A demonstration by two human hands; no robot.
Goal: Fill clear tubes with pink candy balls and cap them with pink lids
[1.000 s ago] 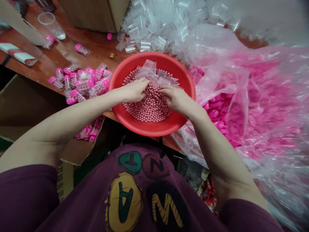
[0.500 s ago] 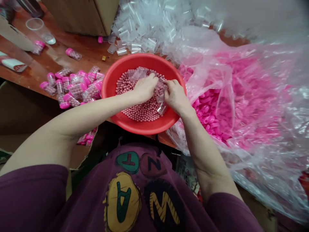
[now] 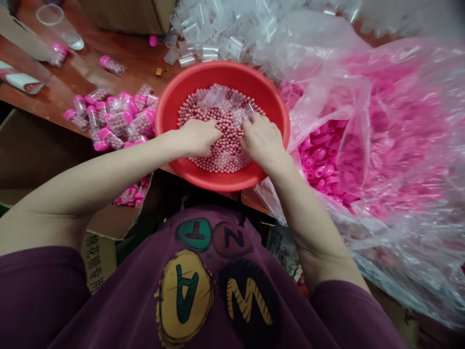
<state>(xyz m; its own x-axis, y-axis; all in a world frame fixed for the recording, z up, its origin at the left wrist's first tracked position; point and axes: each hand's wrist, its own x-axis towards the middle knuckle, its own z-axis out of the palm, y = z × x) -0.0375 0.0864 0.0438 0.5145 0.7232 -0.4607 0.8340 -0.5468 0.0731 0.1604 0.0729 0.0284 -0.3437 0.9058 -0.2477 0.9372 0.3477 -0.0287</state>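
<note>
The left hand (image 3: 199, 138) has drawn back toward the near left side of the round red plastic basin (image 3: 225, 182), so a wider gap now separates it from the right hand (image 3: 263, 138), which stays on the basin's right side; half a second ago the two almost met over the clear plastic tubes (image 3: 217, 96). This suggests that the handling of tubes among the small round pink beads (image 3: 230, 128) is still under way. The left hand is curled low over the beads, and whether it grasps anything cannot be told. The right hand's fingers bend down beside a clear tube near the basin's right side; whether they grip it is hidden too. The tubes lie in the basin, several bunched on the beads toward the far side, while transparent shapes at the near edge blend into the beads. The tubes look glossy, colourless and short, without visible caps. The beads are matte and even in size, heaped loosely across the bottom, with bare red wall all around.
</note>
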